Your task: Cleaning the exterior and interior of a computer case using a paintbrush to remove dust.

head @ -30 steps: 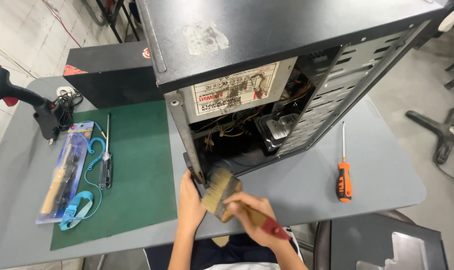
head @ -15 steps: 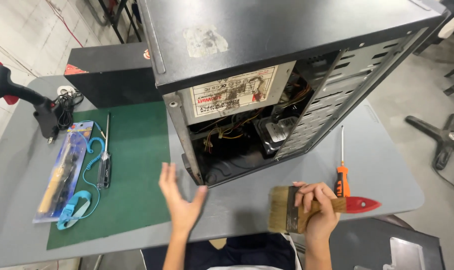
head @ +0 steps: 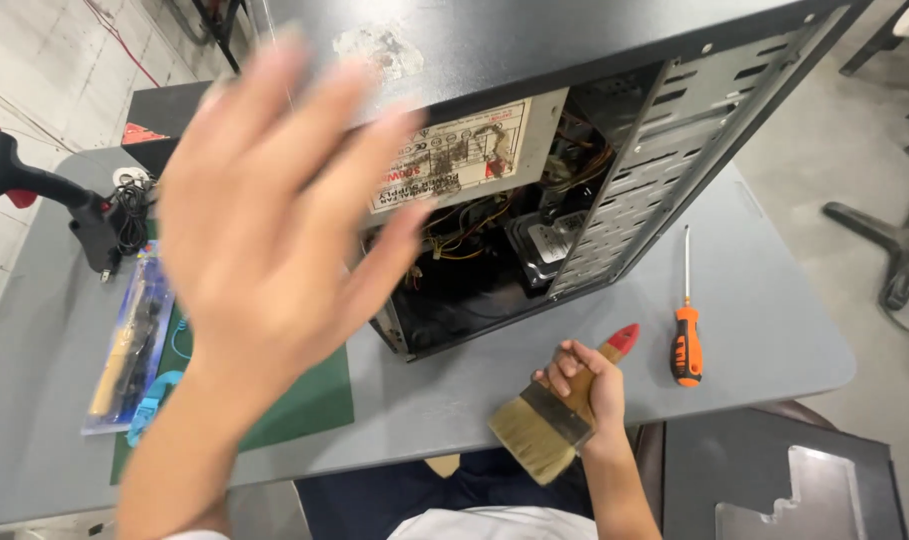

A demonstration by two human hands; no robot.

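Your right hand (head: 582, 385) closed round a paintbrush (head: 556, 415) at the counter (head: 764, 330) edge, bristles toward you, just below the open computer case (head: 534, 150), orange screwdriver (head: 686, 330) beside it, your left hand (head: 264, 220) raised, blurred, fingers spread, holding nothing.

Both my arms are bare from the wrist up as far as they show: no sleeves, no gloves. My left hand (head: 274, 210) looms large and smeared with blur, so its details are hard to read; I can make out no ring, watch or band on it or on the forearm below. My right hand (head: 582, 385) is sharper and smaller, its fingers (head: 559, 372) plain, the nails short and unpainted, the wrist unadorned. Along the bottom edge, below the desk's near edge, a strip of my white top shows, and above it dark navy trousers cover my lap.
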